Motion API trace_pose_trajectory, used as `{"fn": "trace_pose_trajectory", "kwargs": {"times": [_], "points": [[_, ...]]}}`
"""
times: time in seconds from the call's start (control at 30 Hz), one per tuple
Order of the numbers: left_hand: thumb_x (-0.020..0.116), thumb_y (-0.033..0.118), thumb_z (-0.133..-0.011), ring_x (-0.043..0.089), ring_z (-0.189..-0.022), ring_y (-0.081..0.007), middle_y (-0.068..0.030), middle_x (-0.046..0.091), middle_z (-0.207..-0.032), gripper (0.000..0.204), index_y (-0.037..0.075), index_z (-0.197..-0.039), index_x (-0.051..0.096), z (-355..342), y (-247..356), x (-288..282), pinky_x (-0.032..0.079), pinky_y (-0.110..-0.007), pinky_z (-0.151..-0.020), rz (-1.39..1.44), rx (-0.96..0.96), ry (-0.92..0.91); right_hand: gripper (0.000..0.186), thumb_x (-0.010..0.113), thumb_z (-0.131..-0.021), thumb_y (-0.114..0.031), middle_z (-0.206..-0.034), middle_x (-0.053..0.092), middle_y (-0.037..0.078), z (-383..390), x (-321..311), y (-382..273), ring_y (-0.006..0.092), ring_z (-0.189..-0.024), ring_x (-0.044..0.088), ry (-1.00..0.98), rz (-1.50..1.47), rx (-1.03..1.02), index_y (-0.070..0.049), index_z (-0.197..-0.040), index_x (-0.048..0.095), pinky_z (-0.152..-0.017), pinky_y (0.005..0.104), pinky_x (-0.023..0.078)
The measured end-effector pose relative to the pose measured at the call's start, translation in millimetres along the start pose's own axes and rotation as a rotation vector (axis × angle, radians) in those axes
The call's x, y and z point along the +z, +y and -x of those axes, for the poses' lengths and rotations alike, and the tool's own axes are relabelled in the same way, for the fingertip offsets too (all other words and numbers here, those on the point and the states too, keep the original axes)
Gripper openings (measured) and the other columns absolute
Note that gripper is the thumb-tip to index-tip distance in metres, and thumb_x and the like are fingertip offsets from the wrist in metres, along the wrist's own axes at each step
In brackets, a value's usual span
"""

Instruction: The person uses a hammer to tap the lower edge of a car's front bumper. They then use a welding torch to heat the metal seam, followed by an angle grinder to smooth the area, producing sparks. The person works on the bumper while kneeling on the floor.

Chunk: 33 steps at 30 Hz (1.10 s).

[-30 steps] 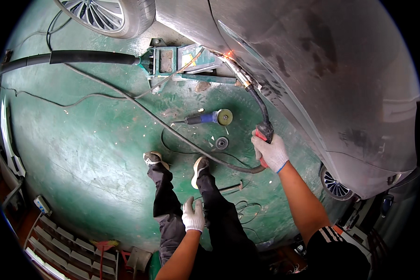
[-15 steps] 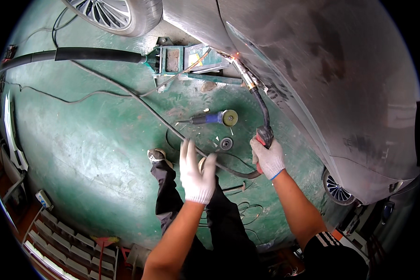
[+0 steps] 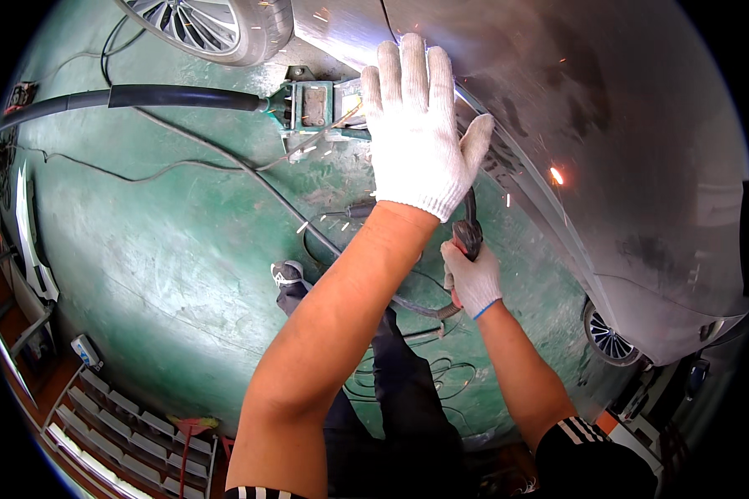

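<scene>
Head view: your L hand (image 3: pixel 420 125) is raised flat, fingers spread, holding nothing, in front of the car panel (image 3: pixel 624 125); R hand (image 3: pixel 472 279) clenches the welding torch (image 3: pixel 468 235), low beside the panel; sparks fly.

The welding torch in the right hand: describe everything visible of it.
The welding torch shows only its dark handle with a red part, gripped by the gloved right hand. A black hose leaves below the hand and curves left over the green floor. Its neck and tip are hidden behind the raised left hand.
</scene>
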<state>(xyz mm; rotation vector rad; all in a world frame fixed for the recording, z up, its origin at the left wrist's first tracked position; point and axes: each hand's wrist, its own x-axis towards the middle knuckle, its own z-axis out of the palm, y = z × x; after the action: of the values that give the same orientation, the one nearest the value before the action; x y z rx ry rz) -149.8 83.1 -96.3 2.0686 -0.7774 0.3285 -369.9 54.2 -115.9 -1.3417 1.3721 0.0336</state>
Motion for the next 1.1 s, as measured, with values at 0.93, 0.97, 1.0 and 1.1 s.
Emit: {"fn": "trace_pose_trajectory", "kwargs": {"times": [0.93, 0.97, 1.0, 1.1], "points": [[0.07, 0.041, -0.102, 0.039, -0.157, -0.0449, -0.0316, 0.043, -0.165, 0.075, -0.008, -0.155, 0.049, 369, 10, -110, 0.035, -0.048, -0.127, -0.096, -1.113, -0.644, 0.019, 0.073, -0.102, -0.012, -0.076, 0.063, 0.003, -12, -30, 20, 0.0121, -0.055, 0.058, -0.124, -0.001, 0.015, -0.001, -0.117, 0.066, -0.054, 0.0305, 0.048], [0.07, 0.04, -0.102, 0.039, -0.156, -0.0448, -0.0314, 0.042, -0.165, 0.075, -0.007, -0.156, 0.048, 357, 7, -107, 0.036, -0.048, -0.127, -0.085, -1.089, -0.618, 0.018, 0.073, -0.102, -0.013, -0.076, 0.064, 0.003, -12, -30, 19, 0.0121, -0.055, 0.059, -0.124, -0.006, 0.016, -0.001, -0.115, 0.066, -0.054, 0.0305, 0.048], [0.07, 0.04, -0.103, 0.04, -0.156, -0.0448, -0.0313, 0.042, -0.166, 0.074, -0.007, -0.156, 0.048, 347, 3, -105, 0.036, -0.047, -0.127, -0.081, -1.067, -0.589, 0.017, 0.073, -0.102, -0.013, -0.076, 0.064, 0.003, -12, -28, 19, 0.0121, -0.055, 0.059, -0.131, -0.014, 0.017, -0.002, -0.114, 0.066, -0.054, 0.0304, 0.048], [0.072, 0.035, -0.101, 0.042, -0.154, -0.0477, -0.0311, 0.041, -0.167, 0.075, -0.006, -0.157, 0.046, 308, -10, -92, 0.037, -0.05, -0.126, -0.039, -0.899, -0.481, 0.016, 0.074, -0.102, -0.014, -0.075, 0.064, 0.003, -4, -21, 18, 0.0124, -0.055, 0.059, -0.081, -0.041, 0.016, -0.002, -0.109, 0.066, -0.053, 0.0304, 0.048]]}}
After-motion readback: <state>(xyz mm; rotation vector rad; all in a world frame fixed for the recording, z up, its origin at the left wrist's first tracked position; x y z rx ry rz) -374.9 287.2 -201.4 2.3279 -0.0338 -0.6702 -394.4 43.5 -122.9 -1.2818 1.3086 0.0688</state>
